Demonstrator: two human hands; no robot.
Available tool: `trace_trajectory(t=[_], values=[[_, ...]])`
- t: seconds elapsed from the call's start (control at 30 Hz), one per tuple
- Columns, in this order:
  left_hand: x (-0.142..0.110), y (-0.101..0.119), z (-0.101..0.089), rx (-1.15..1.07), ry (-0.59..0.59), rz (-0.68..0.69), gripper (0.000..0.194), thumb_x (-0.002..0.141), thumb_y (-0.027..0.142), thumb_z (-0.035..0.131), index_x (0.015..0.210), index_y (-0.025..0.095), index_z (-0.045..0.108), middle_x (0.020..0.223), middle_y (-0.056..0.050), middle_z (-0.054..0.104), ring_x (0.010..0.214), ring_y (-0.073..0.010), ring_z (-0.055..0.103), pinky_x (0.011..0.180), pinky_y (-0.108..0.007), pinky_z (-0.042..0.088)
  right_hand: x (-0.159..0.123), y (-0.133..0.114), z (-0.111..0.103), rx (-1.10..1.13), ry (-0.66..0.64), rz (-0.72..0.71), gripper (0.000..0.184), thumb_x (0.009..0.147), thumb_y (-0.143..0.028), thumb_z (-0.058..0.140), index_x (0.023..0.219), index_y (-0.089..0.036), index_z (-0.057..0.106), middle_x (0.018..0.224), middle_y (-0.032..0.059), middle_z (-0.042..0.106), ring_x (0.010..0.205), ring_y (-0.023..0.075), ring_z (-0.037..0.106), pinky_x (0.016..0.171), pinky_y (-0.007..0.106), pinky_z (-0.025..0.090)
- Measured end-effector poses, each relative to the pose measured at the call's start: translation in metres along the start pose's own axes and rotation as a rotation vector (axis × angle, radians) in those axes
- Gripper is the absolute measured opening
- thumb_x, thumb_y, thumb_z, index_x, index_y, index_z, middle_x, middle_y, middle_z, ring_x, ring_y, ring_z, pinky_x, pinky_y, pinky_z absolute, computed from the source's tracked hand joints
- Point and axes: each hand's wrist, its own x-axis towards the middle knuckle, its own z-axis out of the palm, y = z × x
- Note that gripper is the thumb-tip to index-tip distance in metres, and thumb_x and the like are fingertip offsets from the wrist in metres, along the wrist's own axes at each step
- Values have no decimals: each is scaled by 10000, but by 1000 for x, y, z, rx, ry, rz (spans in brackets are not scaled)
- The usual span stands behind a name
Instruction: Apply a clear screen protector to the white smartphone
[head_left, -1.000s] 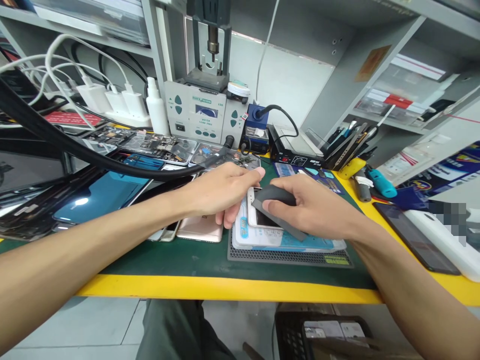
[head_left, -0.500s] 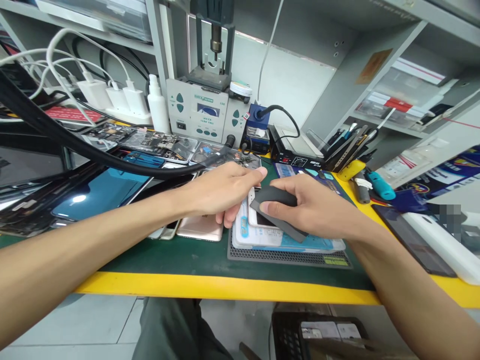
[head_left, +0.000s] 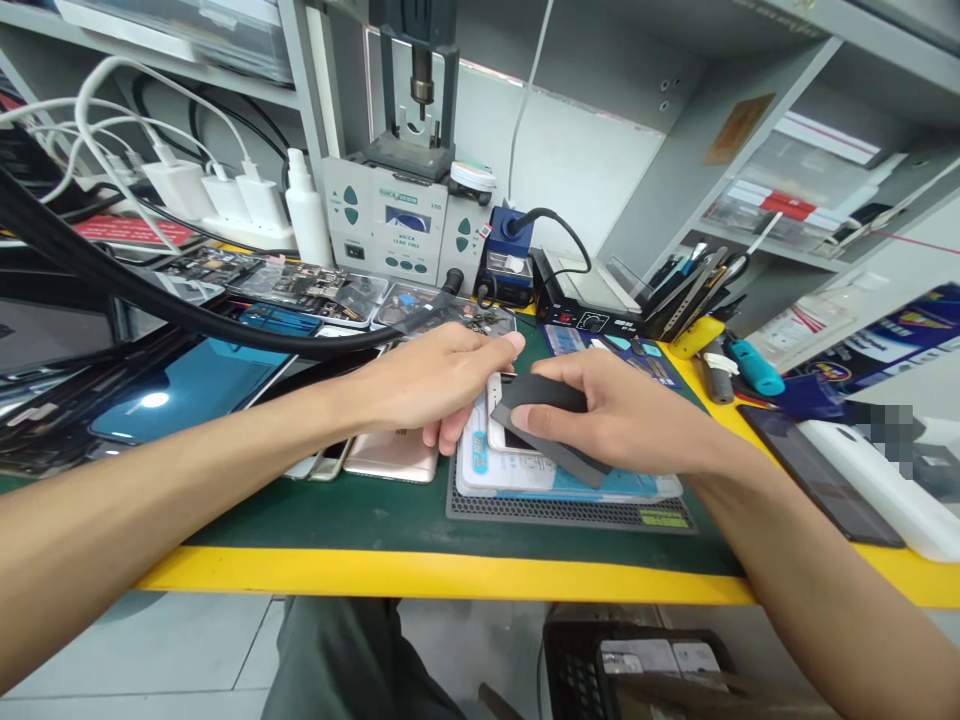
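My right hand (head_left: 592,405) grips a dark grey, flat-edged block (head_left: 555,400) between thumb and fingers. The block lies against the dark screen of a white-fronted smartphone (head_left: 496,425), hiding much of it. At the phone's left end is my left hand (head_left: 461,375), closed, with its fingers curled under and its thumb stretched along the top. Whatever its fingers hold, if anything, is hidden. Beneath the phone is a white and blue flat package (head_left: 480,482), which rests on a grey mesh-patterned pad (head_left: 540,510).
A rose-gold phone (head_left: 394,460) lies left of the package. A thick black hose (head_left: 202,318) arches over more phones and trays of circuit boards (head_left: 300,285). Behind stand a hot-air station (head_left: 390,225) and a small black device (head_left: 592,300). Tools fill a holder (head_left: 690,300) at right.
The whole view has shifted slightly, so the scene sits a little further left. Both hands keep nearly the same place on the phone, and the grey block has hardly moved.
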Motion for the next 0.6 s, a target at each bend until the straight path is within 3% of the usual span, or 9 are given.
trace_trajectory(t=[0.17, 0.33, 0.6], values=[[1, -2, 0, 22, -6, 12, 658, 999, 684, 341, 1052, 143, 709, 421, -14, 595, 390, -184, 621, 437, -235, 467, 2, 4, -5, 110, -3, 44, 170, 891, -325, 623, 786, -194, 592, 661, -42, 549, 572, 114, 471, 531, 255, 378], [1, -4, 0, 13, -15, 43, 663, 992, 702, 338, 1099, 153, 695, 434, -7, 606, 391, -182, 612, 436, -239, 464, 3, 5, -4, 66, 3, 48, 184, 910, -335, 610, 792, -194, 607, 685, -37, 583, 594, 119, 486, 567, 263, 395], [-1, 0, 1, 36, -8, 60, 584, 1016, 633, 330, 1002, 162, 675, 415, -1, 582, 376, -171, 593, 448, -234, 463, 2, 3, 0, -83, 52, 35, 220, 927, -342, 580, 757, -206, 555, 594, -44, 577, 558, 125, 489, 561, 264, 362]])
